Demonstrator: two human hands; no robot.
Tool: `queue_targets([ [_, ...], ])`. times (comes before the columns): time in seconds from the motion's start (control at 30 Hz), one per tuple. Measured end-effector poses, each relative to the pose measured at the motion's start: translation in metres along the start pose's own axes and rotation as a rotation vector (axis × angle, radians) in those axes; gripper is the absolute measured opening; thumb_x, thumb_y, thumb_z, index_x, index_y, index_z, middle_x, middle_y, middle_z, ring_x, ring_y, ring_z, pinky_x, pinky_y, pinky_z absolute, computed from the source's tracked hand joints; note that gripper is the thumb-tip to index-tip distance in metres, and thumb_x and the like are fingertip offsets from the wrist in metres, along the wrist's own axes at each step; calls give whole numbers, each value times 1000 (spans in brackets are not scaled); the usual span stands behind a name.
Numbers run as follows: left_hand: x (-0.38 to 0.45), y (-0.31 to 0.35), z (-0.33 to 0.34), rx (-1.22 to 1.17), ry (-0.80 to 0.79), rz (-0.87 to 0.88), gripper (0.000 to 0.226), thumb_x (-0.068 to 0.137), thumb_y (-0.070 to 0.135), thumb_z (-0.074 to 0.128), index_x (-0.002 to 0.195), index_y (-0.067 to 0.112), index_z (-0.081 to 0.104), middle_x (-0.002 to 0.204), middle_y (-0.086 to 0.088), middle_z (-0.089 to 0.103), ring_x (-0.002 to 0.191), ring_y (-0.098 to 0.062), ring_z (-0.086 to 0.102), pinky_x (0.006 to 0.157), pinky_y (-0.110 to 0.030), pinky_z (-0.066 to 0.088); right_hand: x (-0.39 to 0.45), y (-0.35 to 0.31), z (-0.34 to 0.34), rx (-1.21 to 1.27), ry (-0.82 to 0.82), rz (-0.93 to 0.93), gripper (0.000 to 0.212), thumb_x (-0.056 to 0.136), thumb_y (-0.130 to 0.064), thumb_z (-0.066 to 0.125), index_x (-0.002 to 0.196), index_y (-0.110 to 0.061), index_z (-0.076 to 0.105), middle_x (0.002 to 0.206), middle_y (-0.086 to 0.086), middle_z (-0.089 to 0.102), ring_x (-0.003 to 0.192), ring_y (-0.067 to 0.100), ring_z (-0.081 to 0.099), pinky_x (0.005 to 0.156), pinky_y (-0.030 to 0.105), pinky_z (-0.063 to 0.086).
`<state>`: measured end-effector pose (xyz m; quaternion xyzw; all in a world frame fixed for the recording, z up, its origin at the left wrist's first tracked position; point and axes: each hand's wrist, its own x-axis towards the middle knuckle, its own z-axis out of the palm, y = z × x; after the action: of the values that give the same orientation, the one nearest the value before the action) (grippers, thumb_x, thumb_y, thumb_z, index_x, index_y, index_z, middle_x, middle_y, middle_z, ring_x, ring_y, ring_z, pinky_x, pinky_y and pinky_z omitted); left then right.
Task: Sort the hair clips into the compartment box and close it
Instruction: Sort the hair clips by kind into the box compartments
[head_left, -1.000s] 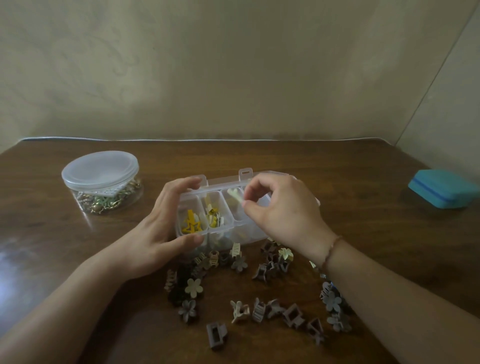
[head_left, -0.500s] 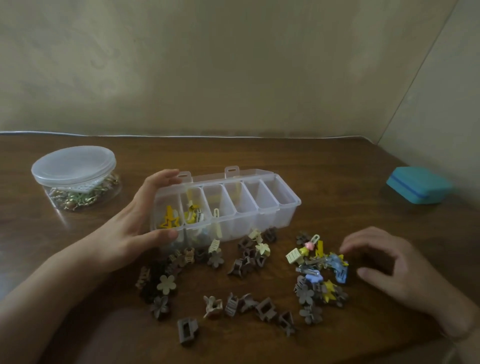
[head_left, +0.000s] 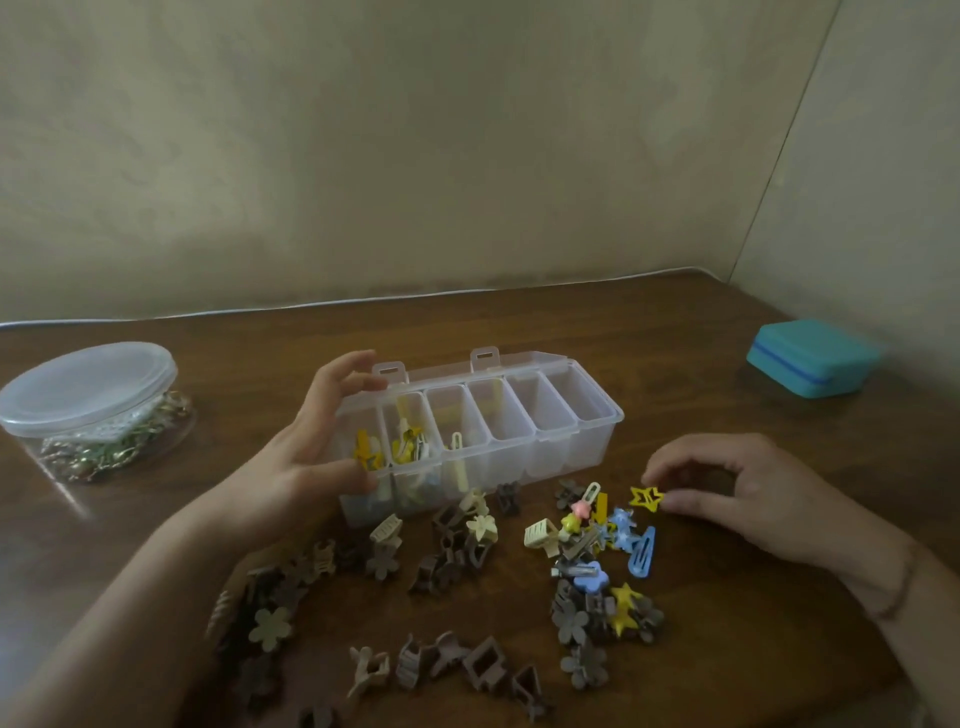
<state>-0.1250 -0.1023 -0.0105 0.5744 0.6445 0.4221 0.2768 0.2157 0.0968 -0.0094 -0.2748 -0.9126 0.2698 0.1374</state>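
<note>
Lidded round tub (head_left: 88, 395) far left, teal case (head_left: 810, 358) far right.

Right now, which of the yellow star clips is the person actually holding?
The yellow star outline clip pinched in the right hand, at the far right edge of the colourful pile. The other loose yellow star lies lower in the pile, untouched.
</note>
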Motion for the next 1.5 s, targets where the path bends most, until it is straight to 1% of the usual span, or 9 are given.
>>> queue_targets([
  [0.23,-3,-10,3,-10,27,75,90,63,47,71,141,56,27,143,27,43,131,-7,52,100,-39,49,14,-27,-16,214,135,-222,15,73,-44,75,88,-40,73,88,-13,73,83,11,69,72,30,58],
  [0.4,-1,-10,7,-65,65,75,92,59,42,75,140,54,33,136,19,47,123,-19,58,97,-42,51,82,-86,0,248,203,-396,11,81,-12,76,85,-22,73,79,-7,72,69,7,63,58,21,50],
  [0.6,3,-13,2,-16,69,100,98,56,49,82,141,53,35,137,15,47,129,-13,53,105,-45,47,107,-90,34,-13,116,-428,12,84,-20,71,91,-29,72,82,-23,64,82,2,59,70,15,46],
  [0.7,3,-15,2,-38,52,94,93,59,42,78,141,52,36,137,14,46,131,-14,51,108,-46,45,91,-81,16,34,119,-491,14,81,-14,71,87,-27,71,75,-21,62,71,4,58,62,11,43],
  [0.8,1,-15,3,14,77,114,90,61,43,74,142,50,36,137,15,47,135,-10,46,106,-40,43,72,-78,-13,-107,-118,-409,21,82,-11,73,81,-32,71,71,-24,65,59,2,58,50,7,39],
  [0.93,2,-17,6,18,93,119,86,62,45,70,142,51,37,138,13,46,131,-17,50,99,-38,44,68,-74,-14,-483,-387,-129,10,86,-39,68,95,-44,67,79,-26,66,77,-13,60,62,11,48],
  [1.1,2,-18,8,-12,73,106,84,62,45,69,140,53,38,140,13,46,128,-21,53,100,-44,46,71,-77,0,-599,-393,7,14,86,-44,68,92,-32,72,82,-15,68,77,-1,63,73,26,57],
  [1.3,2,-18,7,0,65,91,87,62,46,69,143,50,36,141,13,44,130,-22,52,103,-47,45,72,-79,7,-694,-431,-13,9,89,-42,63,91,-34,68,84,-13,65,79,3,60,73,26,54],
  [1.5,2,-16,9,-4,67,95,85,62,44,67,141,52,36,142,11,43,135,-19,46,108,-45,41,67,-82,-21,-282,-328,-141,10,84,-39,68,76,-35,67,77,-23,66,69,-2,61,58,13,45],
])
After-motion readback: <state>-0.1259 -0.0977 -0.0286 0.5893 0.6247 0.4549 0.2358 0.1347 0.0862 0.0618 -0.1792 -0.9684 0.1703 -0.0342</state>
